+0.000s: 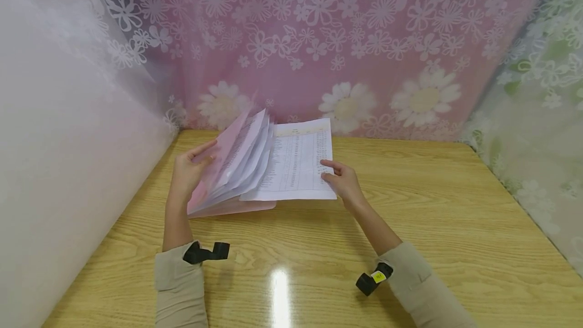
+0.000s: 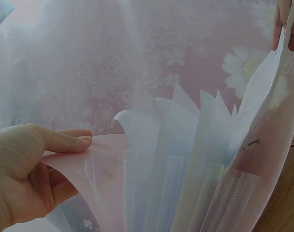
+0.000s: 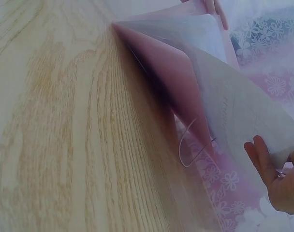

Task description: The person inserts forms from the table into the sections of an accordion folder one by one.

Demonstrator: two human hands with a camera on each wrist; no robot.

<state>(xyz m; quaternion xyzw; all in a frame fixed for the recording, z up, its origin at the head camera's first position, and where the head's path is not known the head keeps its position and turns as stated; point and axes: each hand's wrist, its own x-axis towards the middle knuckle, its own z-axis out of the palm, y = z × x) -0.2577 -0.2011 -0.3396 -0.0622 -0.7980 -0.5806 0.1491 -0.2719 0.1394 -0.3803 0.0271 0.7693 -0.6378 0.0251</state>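
A pink folder (image 1: 248,208) with clear inner pockets (image 2: 234,193) stands fanned open over the table, toward its back left. My left hand (image 1: 185,173) pinches the edge of its raised pink cover (image 2: 110,147) between thumb and fingers. Several white papers (image 1: 248,156) spread out between the covers. On the right side, a printed sheet (image 1: 296,163) with columns of small text faces up, its right edge pinched by my right hand (image 1: 344,182). The right wrist view shows the underside of the sheet (image 3: 243,106) and the fingers at its edge. Whether the sheet is loose or inside a pocket I cannot tell.
The folder is above a wood-grain table (image 1: 410,196). Behind it hangs a pink flowered curtain (image 1: 282,75), with pale sheeting (image 1: 68,115) on the left and a green-flowered one (image 1: 537,115) on the right. A thin cord loop (image 3: 183,157) dangles from the folder.
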